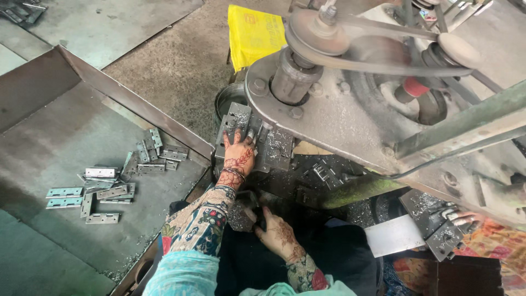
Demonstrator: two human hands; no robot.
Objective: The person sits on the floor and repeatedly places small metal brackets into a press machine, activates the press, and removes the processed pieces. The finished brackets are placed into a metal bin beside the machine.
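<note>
1. The hinge (247, 133) under my left hand (239, 156) is a small grey metal piece, lying flat on the machine's work plate (279, 151); my fingertips cover most of it, so its exact pose is hard to tell.
2. The work plate is dull grey steel, dusted with bright metal shavings, and sits just under the big round machine body.
3. My right hand (276, 229) rests low by my lap, fingers curled on a small dark metal part (247, 211) that I cannot make out clearly.
</note>
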